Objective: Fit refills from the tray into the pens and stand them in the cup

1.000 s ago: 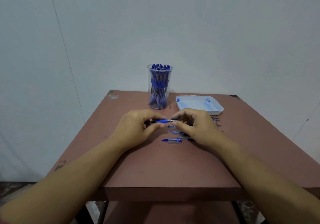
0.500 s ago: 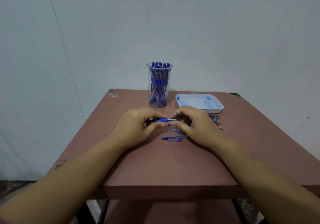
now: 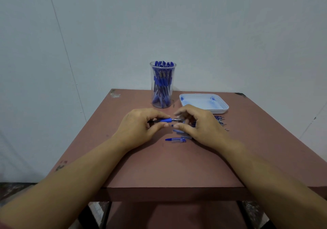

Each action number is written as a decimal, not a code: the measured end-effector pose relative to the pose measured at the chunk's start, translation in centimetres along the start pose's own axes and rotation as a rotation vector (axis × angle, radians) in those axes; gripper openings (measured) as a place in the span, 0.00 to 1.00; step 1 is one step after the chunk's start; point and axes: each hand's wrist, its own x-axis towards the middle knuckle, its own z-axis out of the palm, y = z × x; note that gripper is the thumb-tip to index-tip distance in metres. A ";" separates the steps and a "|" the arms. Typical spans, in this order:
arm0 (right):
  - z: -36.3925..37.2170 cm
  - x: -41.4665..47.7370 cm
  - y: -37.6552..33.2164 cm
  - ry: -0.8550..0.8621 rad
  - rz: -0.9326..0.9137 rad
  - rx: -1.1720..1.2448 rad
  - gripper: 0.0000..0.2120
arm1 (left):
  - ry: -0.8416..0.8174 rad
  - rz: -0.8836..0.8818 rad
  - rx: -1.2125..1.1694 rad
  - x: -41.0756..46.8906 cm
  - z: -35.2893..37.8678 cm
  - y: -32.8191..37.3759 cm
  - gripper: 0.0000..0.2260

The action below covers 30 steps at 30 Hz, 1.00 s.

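My left hand (image 3: 138, 126) holds a pen (image 3: 165, 120) with a blue grip level above the table, its metal tip pointing right. My right hand (image 3: 198, 124) is just right of the tip, thumb and fingers curled around it; whether they touch it is unclear. A clear cup (image 3: 162, 84) full of blue pens stands behind the hands. The white tray (image 3: 222, 107) lies to the cup's right with only a small blue piece in it. A blue pen cap (image 3: 175, 140) lies near my right wrist. Refills (image 3: 220, 120) lie in a row behind my right hand.
The reddish-brown table (image 3: 168, 166) ends in a front edge close to my forearms. A pale wall rises right behind the cup and tray. More small pen parts (image 3: 178, 131) lie partly hidden under my right hand.
My right fingers have loosened a little around the pen tip, and more of the metal tip shows. Both hands otherwise stay in place.
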 end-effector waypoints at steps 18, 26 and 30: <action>-0.1 -0.1 0.2 -0.048 0.100 0.008 0.13 | 0.015 -0.042 0.037 0.0 -0.2 -0.3 0.11; -0.6 -0.8 0.6 -0.305 0.069 -0.165 0.08 | 0.036 -0.079 0.092 -0.5 -1.1 -0.5 0.09; -1.1 -0.4 0.6 -0.072 0.175 -0.025 0.03 | 0.032 -0.083 0.101 -0.5 -1.1 -0.3 0.10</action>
